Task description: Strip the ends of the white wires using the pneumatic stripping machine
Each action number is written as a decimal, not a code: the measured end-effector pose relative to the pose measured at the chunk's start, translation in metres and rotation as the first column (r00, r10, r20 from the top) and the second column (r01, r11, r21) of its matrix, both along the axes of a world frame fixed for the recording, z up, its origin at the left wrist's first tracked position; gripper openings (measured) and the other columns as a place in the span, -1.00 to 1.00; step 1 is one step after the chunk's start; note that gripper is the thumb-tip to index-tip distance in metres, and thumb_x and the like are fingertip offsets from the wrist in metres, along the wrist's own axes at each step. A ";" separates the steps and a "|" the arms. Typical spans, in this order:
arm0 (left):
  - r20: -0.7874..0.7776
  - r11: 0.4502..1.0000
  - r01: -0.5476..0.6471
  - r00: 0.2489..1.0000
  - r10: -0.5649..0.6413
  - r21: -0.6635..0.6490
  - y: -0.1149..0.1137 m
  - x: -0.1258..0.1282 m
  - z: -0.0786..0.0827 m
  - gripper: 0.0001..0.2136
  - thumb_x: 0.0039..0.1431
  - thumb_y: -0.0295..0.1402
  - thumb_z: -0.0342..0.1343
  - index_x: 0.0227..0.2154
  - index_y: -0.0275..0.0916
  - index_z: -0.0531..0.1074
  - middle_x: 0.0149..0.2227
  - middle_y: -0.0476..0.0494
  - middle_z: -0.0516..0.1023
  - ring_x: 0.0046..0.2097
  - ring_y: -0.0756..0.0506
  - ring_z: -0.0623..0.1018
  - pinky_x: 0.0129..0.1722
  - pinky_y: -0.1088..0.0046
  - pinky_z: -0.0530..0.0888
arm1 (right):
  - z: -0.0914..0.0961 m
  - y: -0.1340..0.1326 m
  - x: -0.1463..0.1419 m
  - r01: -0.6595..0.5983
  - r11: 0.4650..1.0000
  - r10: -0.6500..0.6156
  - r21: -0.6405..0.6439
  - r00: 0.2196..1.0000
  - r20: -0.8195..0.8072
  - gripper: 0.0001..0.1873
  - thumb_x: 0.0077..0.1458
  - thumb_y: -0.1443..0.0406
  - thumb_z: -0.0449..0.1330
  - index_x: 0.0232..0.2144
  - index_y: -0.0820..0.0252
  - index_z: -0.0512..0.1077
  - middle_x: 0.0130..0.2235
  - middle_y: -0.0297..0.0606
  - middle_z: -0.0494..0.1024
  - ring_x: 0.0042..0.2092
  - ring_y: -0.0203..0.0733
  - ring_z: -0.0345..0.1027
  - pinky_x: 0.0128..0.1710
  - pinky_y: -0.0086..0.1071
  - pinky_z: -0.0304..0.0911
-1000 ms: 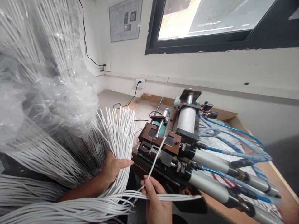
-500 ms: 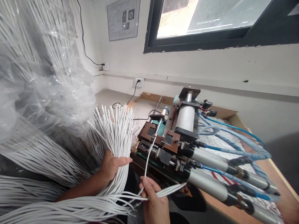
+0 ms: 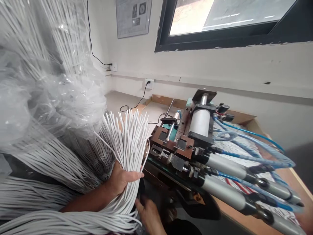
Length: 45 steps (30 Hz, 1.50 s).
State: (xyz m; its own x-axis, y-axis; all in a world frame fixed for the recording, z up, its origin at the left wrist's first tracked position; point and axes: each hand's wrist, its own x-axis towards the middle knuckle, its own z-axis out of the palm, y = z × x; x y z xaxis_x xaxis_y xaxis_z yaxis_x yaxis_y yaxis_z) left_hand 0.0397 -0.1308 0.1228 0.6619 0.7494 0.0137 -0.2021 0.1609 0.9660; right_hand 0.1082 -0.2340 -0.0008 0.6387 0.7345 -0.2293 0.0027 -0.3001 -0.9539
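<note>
My left hand (image 3: 122, 179) is wrapped round a thick bundle of white cables (image 3: 130, 140), thumb across the front, with the cut ends fanning upward. Low in the middle, my right hand (image 3: 149, 213) is beside the lower part of that bundle. It is partly smeared, its fingertips are hard to see, and whether it holds a cable cannot be made out. To the right stands a pneumatic machine (image 3: 199, 122) with metal cylinders and a clamp (image 3: 177, 161); no cable is between its jaws. Loose white cables (image 3: 61, 223) run along the bottom left.
Large bundles of white cables in clear plastic bags (image 3: 70, 101) fill the left side. Blue air hoses (image 3: 256, 158) trail behind the cylinders in a wooden tray (image 3: 244, 212). A black power cord (image 3: 141, 98) runs to a wall socket (image 3: 149, 84). A window (image 3: 220, 42) is above.
The single cable has left the machine's clamp. My right hand has moved down and left, away from the several cables with stripped ends. The view has shifted slightly.
</note>
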 end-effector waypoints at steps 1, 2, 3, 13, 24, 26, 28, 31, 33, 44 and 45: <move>-0.003 1.000 0.011 1.000 -0.011 -0.021 -0.001 -0.001 0.001 -0.73 -0.42 -0.47 0.31 -0.50 -0.28 0.47 -0.54 0.03 0.52 -0.48 -0.01 0.46 -0.41 0.50 0.41 | 0.005 0.000 0.004 0.089 0.996 -0.088 0.000 0.993 0.083 -0.49 -0.27 -0.09 0.20 -0.55 0.29 0.47 -0.48 -0.02 0.48 -0.33 0.09 0.35 -0.37 -0.24 0.18; -0.004 0.999 0.024 1.000 -0.024 -0.038 -0.003 -0.002 0.002 -0.73 -0.43 -0.47 0.31 -0.50 -0.28 0.47 -0.55 0.03 0.52 -0.49 -0.01 0.46 -0.42 0.50 0.41 | 0.014 0.001 0.010 0.172 0.985 -0.175 0.030 0.973 0.153 -0.47 -0.28 -0.10 0.19 -0.52 0.28 0.48 -0.42 0.02 0.49 -0.26 0.12 0.34 -0.31 -0.22 0.18; 0.004 0.998 0.038 0.999 -0.038 -0.051 -0.004 -0.003 0.004 -0.73 -0.43 -0.48 0.30 -0.51 -0.28 0.47 -0.56 0.02 0.51 -0.50 -0.02 0.46 -0.44 0.49 0.42 | 0.027 0.004 0.016 0.174 0.980 -0.189 0.100 0.968 0.168 -0.46 -0.23 -0.11 0.15 -0.47 0.26 0.49 -0.38 -0.01 0.49 -0.24 0.09 0.34 -0.28 -0.23 0.18; 0.053 0.998 0.003 0.999 0.000 -0.056 -0.004 -0.016 -0.008 -0.83 -0.40 -0.53 0.24 -0.58 -0.30 0.50 -0.56 -0.03 0.53 -0.47 -0.04 0.47 -0.42 0.48 0.40 | 0.120 0.026 0.023 0.125 0.827 0.165 0.549 0.878 -0.449 -0.69 -0.18 0.12 0.30 -0.53 0.29 0.47 -0.63 -0.39 0.26 -0.63 -0.47 -0.09 -0.66 -0.52 -0.20; 0.013 0.999 -0.002 1.000 0.003 -0.039 0.005 -0.015 -0.013 -0.85 -0.39 -0.49 0.22 -0.59 -0.28 0.49 -0.60 0.02 0.50 -0.52 0.01 0.43 -0.49 0.54 0.33 | 0.063 -0.015 0.013 0.272 0.826 -0.122 0.494 0.941 -0.315 -0.68 -0.08 0.09 0.24 -0.40 0.24 0.52 -0.60 -0.34 0.33 -0.59 -0.41 0.01 -0.61 -0.47 -0.06; 0.000 1.000 -0.013 1.000 0.013 -0.018 0.005 -0.014 -0.013 -0.86 -0.37 -0.49 0.22 -0.60 -0.28 0.48 -0.60 0.02 0.49 -0.52 0.01 0.42 -0.47 0.54 0.33 | 0.059 -0.015 0.008 0.250 0.849 -0.092 0.465 0.938 -0.335 -0.66 -0.10 0.07 0.25 -0.42 0.25 0.52 -0.61 -0.34 0.32 -0.60 -0.42 0.01 -0.61 -0.48 -0.07; -0.014 1.000 -0.011 1.000 0.011 -0.005 0.005 -0.014 -0.013 -0.86 -0.37 -0.50 0.22 -0.59 -0.28 0.49 -0.59 0.01 0.49 -0.51 0.00 0.43 -0.45 0.52 0.34 | 0.057 -0.017 0.002 0.226 0.865 -0.061 0.448 0.934 -0.353 -0.64 -0.13 0.05 0.26 -0.44 0.26 0.53 -0.62 -0.33 0.32 -0.61 -0.42 0.01 -0.62 -0.48 -0.08; -0.017 1.000 -0.002 1.000 0.002 -0.010 0.006 -0.013 -0.014 -0.85 -0.37 -0.50 0.21 -0.57 -0.28 0.49 -0.58 0.00 0.50 -0.49 -0.02 0.45 -0.43 0.50 0.35 | 0.056 -0.021 -0.004 0.218 0.874 -0.043 0.434 0.925 -0.378 -0.61 -0.16 0.02 0.27 -0.47 0.26 0.53 -0.63 -0.33 0.32 -0.62 -0.42 0.02 -0.62 -0.48 -0.08; -0.017 1.000 0.003 1.000 -0.003 -0.015 0.006 -0.012 -0.014 -0.85 -0.37 -0.50 0.21 -0.58 -0.28 0.49 -0.58 0.00 0.50 -0.50 -0.02 0.45 -0.44 0.50 0.35 | 0.057 -0.022 -0.004 0.227 0.875 -0.041 0.428 0.916 -0.400 -0.61 -0.18 0.02 0.28 -0.49 0.26 0.53 -0.64 -0.34 0.31 -0.62 -0.42 0.02 -0.62 -0.49 -0.09; -0.008 0.999 0.022 1.000 -0.022 -0.025 0.005 -0.012 -0.015 -0.84 -0.39 -0.49 0.23 -0.58 -0.27 0.51 -0.59 0.00 0.50 -0.50 -0.01 0.46 -0.43 0.51 0.37 | 0.068 -0.018 -0.001 0.292 0.881 -0.063 0.372 0.852 -0.520 -0.60 -0.24 0.02 0.31 -0.52 0.27 0.50 -0.66 -0.40 0.24 -0.63 -0.43 -0.05 -0.64 -0.50 -0.14; -0.007 0.999 0.026 1.000 -0.026 -0.027 0.004 -0.012 -0.015 -0.83 -0.39 -0.49 0.23 -0.57 -0.27 0.51 -0.58 0.00 0.51 -0.50 -0.02 0.46 -0.43 0.50 0.37 | 0.064 -0.018 0.000 0.280 0.885 -0.076 0.373 0.876 -0.476 -0.60 -0.21 0.02 0.29 -0.50 0.27 0.50 -0.65 -0.40 0.25 -0.63 -0.42 -0.04 -0.64 -0.49 -0.13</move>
State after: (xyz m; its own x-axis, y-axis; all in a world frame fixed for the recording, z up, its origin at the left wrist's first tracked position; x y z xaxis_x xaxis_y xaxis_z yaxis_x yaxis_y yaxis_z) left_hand 0.0278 -0.1263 0.1075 0.6813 0.7319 -0.0109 -0.1906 0.1918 0.9628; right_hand 0.1080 -0.2517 0.0633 0.6751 0.7065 -0.2124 -0.4560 0.1734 -0.8729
